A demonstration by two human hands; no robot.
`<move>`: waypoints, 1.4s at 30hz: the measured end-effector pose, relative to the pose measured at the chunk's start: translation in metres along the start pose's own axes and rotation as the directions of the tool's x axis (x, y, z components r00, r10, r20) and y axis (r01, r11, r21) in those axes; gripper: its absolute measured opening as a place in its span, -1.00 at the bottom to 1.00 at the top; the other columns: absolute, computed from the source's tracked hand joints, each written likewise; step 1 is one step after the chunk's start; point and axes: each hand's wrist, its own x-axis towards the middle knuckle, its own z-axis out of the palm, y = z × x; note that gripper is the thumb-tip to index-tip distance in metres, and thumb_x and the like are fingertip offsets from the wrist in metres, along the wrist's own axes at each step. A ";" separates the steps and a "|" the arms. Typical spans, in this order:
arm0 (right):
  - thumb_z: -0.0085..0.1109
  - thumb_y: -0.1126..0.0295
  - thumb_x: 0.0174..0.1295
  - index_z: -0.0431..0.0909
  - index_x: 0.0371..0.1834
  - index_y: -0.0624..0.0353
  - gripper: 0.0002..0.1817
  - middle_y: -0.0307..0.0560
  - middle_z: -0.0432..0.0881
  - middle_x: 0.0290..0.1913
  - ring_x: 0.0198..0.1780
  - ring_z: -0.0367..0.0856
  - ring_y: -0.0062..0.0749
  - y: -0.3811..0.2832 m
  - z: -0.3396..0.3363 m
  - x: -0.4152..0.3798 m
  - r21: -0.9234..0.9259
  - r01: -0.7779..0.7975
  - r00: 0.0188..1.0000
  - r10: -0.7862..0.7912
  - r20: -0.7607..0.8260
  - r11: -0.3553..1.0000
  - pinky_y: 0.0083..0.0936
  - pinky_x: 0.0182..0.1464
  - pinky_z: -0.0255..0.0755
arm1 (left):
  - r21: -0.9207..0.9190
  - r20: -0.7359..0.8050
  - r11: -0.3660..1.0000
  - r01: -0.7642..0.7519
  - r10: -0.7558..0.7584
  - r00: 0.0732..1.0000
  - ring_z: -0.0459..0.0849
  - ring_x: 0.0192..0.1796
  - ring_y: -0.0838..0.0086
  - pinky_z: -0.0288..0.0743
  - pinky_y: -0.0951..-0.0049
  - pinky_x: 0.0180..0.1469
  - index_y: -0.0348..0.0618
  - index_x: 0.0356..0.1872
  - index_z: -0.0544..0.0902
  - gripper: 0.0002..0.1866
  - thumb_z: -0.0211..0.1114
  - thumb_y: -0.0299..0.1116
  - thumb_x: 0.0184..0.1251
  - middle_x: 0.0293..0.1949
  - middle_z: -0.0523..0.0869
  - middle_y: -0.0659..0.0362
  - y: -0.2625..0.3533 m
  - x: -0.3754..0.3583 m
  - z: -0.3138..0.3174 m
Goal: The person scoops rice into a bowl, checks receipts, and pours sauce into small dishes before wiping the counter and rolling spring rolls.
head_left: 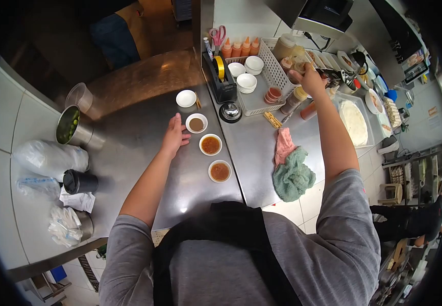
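Observation:
My left hand (174,136) rests beside a small white bowl of brown powder or sauce (196,123), fingers apart and holding nothing. An empty white bowl (186,99) stands beyond it. Nearer to me are one bowl of reddish-brown sauce (211,145) and another like it (220,171). Over at the upper right, my right hand (308,80) reaches to the containers beside the white basket (277,66). Its fingers are wrapped round a clear container (298,60), whose contents I cannot make out.
Stacked white bowls (246,82), orange bottles (240,48) and a bell (230,112) stand at the back. Pink (284,144) and green cloths (293,175) lie right of centre. A metal pot (73,127) and plastic bags (50,159) are left. Another person (410,219) is far right.

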 end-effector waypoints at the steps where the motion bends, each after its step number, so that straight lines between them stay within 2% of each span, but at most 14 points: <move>1: 0.16 -0.31 0.23 0.34 0.40 0.03 -0.17 -0.02 0.67 0.16 0.28 0.56 -0.07 0.004 0.005 -0.001 0.008 -0.012 1.000 0.012 0.005 1.000 0.34 0.27 0.11 | 0.014 0.004 1.000 0.003 -0.003 1.000 0.70 0.00 0.26 0.63 0.23 0.01 -0.01 0.49 0.23 -0.22 -0.16 0.36 0.51 0.29 0.52 -0.08 0.006 0.007 0.000; 4: 0.28 -0.05 0.26 0.43 0.33 0.01 -0.36 -0.09 0.63 0.19 0.33 0.46 -0.16 0.019 0.022 -0.032 -0.049 0.214 0.923 -0.218 -0.317 0.976 0.15 0.17 0.22 | 0.286 0.032 0.958 -0.005 -0.005 0.999 0.72 -0.02 0.28 0.60 0.29 0.01 -0.03 0.35 0.43 -0.42 0.03 0.15 0.54 0.19 0.59 -0.03 0.015 0.032 -0.005; 6: 0.32 0.01 0.23 0.43 0.32 0.00 -0.37 -0.10 0.61 0.21 0.32 0.46 -0.16 0.027 0.033 -0.070 0.015 0.291 0.874 -0.259 -0.410 0.957 0.13 0.17 0.22 | 0.796 0.038 0.505 -0.334 0.509 0.860 0.64 0.13 0.14 0.56 0.24 0.12 -0.08 0.15 0.59 -0.65 0.24 -0.18 0.44 0.21 0.55 0.00 0.005 0.056 -0.013; 11: 0.41 0.20 0.12 0.42 0.33 -0.06 -0.33 -0.10 0.52 0.27 0.33 0.42 -0.11 0.045 0.081 -0.225 0.143 0.177 0.970 -0.147 -0.195 0.974 0.00 0.21 0.24 | 0.772 0.140 0.460 -0.439 0.551 0.822 0.55 0.23 0.04 0.47 0.20 0.26 -0.07 0.12 0.61 -0.61 0.36 -0.45 0.24 0.24 0.47 0.01 0.015 0.070 -0.011; 14: 0.39 0.27 0.13 0.50 0.24 -0.03 -0.44 -0.09 0.51 0.27 0.32 0.41 -0.13 0.046 0.099 -0.292 -0.020 0.118 0.990 -0.119 -0.080 0.993 -0.03 0.19 0.27 | 0.819 0.065 0.319 -0.477 0.774 0.630 0.46 0.32 -0.03 0.42 0.15 0.33 -0.06 0.17 0.56 -0.54 0.37 -0.44 0.21 0.30 0.37 -0.04 0.024 0.061 0.003; 18: 0.26 0.40 0.27 0.57 -0.01 0.15 -0.76 -0.01 0.59 0.05 0.15 0.51 -0.10 0.062 0.108 -0.290 0.460 0.149 0.976 -0.056 -0.209 0.876 -0.17 0.12 0.36 | 0.652 0.217 0.170 -0.739 0.892 0.396 0.52 0.15 0.06 0.43 0.14 0.22 -0.15 0.09 0.57 -0.64 0.30 -0.52 0.24 0.10 0.51 -0.02 0.044 0.016 0.079; 21: 0.07 0.51 0.42 0.54 -0.12 0.25 -0.92 0.01 0.60 -0.13 0.02 0.58 -0.20 0.040 0.086 -0.282 0.815 0.113 0.935 0.217 -0.281 0.569 -0.40 0.12 0.40 | 0.269 0.504 0.365 -0.891 0.735 0.453 0.62 -0.20 0.34 0.51 0.42 -0.17 -0.15 0.02 0.60 -0.72 0.28 -0.50 0.29 -0.13 0.62 0.10 0.020 -0.036 0.158; 23: 0.02 0.47 0.46 0.51 -0.04 0.22 -0.88 -0.02 0.57 -0.05 0.10 0.54 -0.26 0.012 0.082 -0.286 0.969 0.060 0.924 0.354 -0.145 0.239 -0.42 0.22 0.34 | 0.215 0.661 0.694 -0.687 0.414 0.626 0.62 -0.19 0.46 0.52 0.45 -0.12 -0.21 0.05 0.60 -0.76 0.20 -0.48 0.40 -0.08 0.65 0.16 -0.003 -0.075 0.197; 27: 0.10 0.42 0.43 0.42 0.11 0.19 -0.75 0.02 0.55 0.08 0.23 0.47 -0.23 -0.019 0.078 -0.303 0.933 0.201 0.926 0.253 -0.280 0.299 -0.36 0.33 0.25 | -0.008 0.692 0.992 -0.124 0.095 0.716 0.57 0.01 0.54 0.46 0.49 0.11 -0.32 0.27 0.44 -0.62 0.06 -0.51 0.48 0.00 0.62 0.13 -0.034 -0.112 0.222; 31: 0.17 0.41 0.40 0.39 0.09 0.21 -0.72 0.06 0.60 -0.05 0.01 0.60 -0.16 0.014 0.050 -0.299 0.904 0.112 0.943 0.243 -0.228 0.413 -0.34 0.12 0.43 | 0.257 0.826 0.884 -0.390 0.008 0.564 0.55 0.09 0.52 0.45 0.47 0.20 -0.27 0.42 0.32 -0.47 0.09 -0.57 0.43 0.09 0.58 0.13 -0.029 -0.116 0.220; 35: 0.22 0.31 0.42 0.20 0.10 0.18 -0.59 0.08 0.64 -0.15 -0.15 0.62 -0.31 0.082 0.008 -0.267 0.912 0.050 0.820 0.505 -0.270 0.406 -0.42 -0.09 0.50 | -0.083 0.895 0.978 -0.191 0.158 0.418 0.53 0.26 0.35 0.45 0.34 0.28 -0.17 0.46 0.28 -0.30 0.23 -0.66 0.27 0.35 0.42 0.05 0.001 -0.139 0.245; 38: 0.22 0.19 0.39 0.23 0.27 0.32 -0.43 0.26 0.58 0.07 0.05 0.61 -0.05 0.152 0.054 -0.240 0.789 -0.039 0.797 0.496 -0.346 0.613 -0.25 0.11 0.46 | 0.084 0.774 0.487 -0.870 0.518 0.364 0.49 0.33 0.07 0.40 0.19 0.34 -0.07 0.34 0.47 -0.45 0.31 -0.44 0.30 0.33 0.43 -0.06 -0.017 -0.111 0.265; 40: 0.13 -0.07 0.36 0.19 0.48 0.32 -0.18 0.31 0.30 0.44 0.46 0.28 0.13 0.170 0.111 -0.232 0.474 -0.377 0.871 0.478 -0.111 0.796 0.09 0.43 0.15 | 0.185 0.851 0.373 -0.909 0.401 0.338 0.49 0.31 0.06 0.41 0.16 0.33 -0.05 0.27 0.52 -0.51 0.32 -0.36 0.30 0.30 0.46 -0.04 -0.024 -0.095 0.269; 42: 0.00 -0.13 0.38 0.16 0.53 0.23 -0.18 0.08 0.08 0.61 0.63 -0.04 0.00 0.152 0.125 -0.234 0.077 -0.325 0.945 0.322 0.048 0.943 0.11 0.54 -0.05 | 0.255 0.878 0.186 -0.949 0.366 0.308 0.57 0.16 0.12 0.45 0.11 0.15 -0.03 -0.02 0.67 -0.70 0.33 -0.20 0.27 0.07 0.59 0.07 -0.030 -0.083 0.272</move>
